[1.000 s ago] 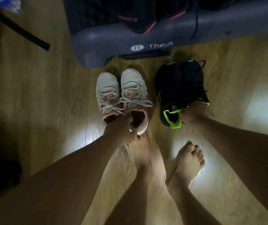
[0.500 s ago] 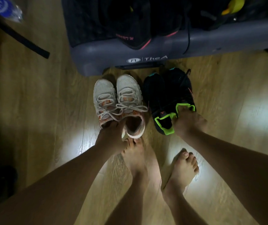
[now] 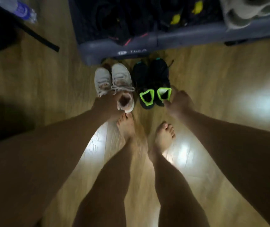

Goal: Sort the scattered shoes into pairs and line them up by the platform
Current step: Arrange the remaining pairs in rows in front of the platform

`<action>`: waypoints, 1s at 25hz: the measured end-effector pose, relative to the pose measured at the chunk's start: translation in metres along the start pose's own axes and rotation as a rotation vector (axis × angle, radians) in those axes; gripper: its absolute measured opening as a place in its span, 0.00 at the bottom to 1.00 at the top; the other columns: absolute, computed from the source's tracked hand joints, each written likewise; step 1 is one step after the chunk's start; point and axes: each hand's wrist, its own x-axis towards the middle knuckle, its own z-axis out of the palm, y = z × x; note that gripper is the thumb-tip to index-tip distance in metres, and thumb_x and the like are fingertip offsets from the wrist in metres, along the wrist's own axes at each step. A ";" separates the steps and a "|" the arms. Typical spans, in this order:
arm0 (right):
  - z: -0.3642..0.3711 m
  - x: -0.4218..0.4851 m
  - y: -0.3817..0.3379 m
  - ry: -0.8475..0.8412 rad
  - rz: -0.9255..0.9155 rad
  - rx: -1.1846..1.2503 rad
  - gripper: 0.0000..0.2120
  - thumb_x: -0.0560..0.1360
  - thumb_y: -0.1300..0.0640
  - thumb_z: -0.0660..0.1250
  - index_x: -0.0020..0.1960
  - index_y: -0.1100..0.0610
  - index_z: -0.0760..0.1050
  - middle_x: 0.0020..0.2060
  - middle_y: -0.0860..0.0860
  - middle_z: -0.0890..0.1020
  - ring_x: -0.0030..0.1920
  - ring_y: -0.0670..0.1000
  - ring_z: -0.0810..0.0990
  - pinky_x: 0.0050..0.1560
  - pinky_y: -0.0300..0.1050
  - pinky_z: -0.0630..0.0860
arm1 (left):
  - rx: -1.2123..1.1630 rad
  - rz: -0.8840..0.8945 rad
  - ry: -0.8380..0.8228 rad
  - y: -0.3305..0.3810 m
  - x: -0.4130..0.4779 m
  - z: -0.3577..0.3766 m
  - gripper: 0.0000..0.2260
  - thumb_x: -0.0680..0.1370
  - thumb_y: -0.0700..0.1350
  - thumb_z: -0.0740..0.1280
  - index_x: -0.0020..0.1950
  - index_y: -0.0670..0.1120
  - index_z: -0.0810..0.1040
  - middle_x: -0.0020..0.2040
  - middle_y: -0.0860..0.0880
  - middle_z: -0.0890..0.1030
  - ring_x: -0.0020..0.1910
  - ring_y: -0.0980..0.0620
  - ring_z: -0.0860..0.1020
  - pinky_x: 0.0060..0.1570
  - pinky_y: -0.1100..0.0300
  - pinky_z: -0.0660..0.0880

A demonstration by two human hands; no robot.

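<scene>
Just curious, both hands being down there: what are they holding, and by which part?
Left hand grips the white sneakers at their heel ends; right hand pinches one black shoe by its green heel collar.

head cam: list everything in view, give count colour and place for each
white sneakers: 2, off-white with pinkish lining, side by side on the floor, toes towards the platform
black sneakers: 2, black with neon green collars, just right of the white pair
platform: 1, grey-blue, across the top
dark shoes: count unclear, black with red and yellow bits, on the platform
pale bundle: 1, off-white, platform's right end, too blurred to name
bottle: 1, clear with blue label, top left
black bar: 1, black, top left
floor: 1, tan wood
bare feet: 2, behind the shoes
left hand: 1, grips the white pair at the heels
right hand: 1, pinches the right black sneaker's green collar
</scene>
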 end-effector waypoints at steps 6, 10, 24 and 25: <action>-0.158 -0.137 -0.023 0.140 -0.102 0.159 0.33 0.74 0.44 0.64 0.76 0.48 0.58 0.61 0.58 0.74 0.61 0.60 0.75 0.56 0.49 0.73 | -0.181 0.066 0.184 0.103 -0.140 -0.134 0.37 0.72 0.58 0.71 0.77 0.52 0.61 0.73 0.46 0.68 0.69 0.44 0.71 0.64 0.49 0.70; -0.243 -0.229 -0.021 0.295 -0.214 0.309 0.33 0.74 0.46 0.65 0.76 0.49 0.58 0.66 0.56 0.72 0.64 0.58 0.73 0.53 0.46 0.71 | -0.191 0.168 0.375 0.151 -0.223 -0.207 0.39 0.71 0.62 0.70 0.77 0.53 0.59 0.75 0.48 0.64 0.72 0.46 0.66 0.68 0.49 0.67; -0.350 -0.488 0.010 0.918 0.001 0.694 0.33 0.75 0.45 0.66 0.76 0.45 0.56 0.69 0.52 0.70 0.58 0.51 0.77 0.50 0.43 0.74 | 0.039 0.876 0.482 0.329 -0.391 -0.338 0.32 0.69 0.62 0.70 0.71 0.58 0.66 0.70 0.56 0.69 0.66 0.52 0.72 0.64 0.51 0.72; -0.344 -0.503 0.009 0.950 0.054 0.721 0.34 0.75 0.44 0.66 0.76 0.44 0.56 0.69 0.50 0.70 0.56 0.49 0.77 0.47 0.40 0.73 | 0.065 0.930 0.459 0.335 -0.401 -0.338 0.32 0.69 0.63 0.70 0.71 0.59 0.66 0.70 0.57 0.69 0.67 0.52 0.71 0.64 0.50 0.71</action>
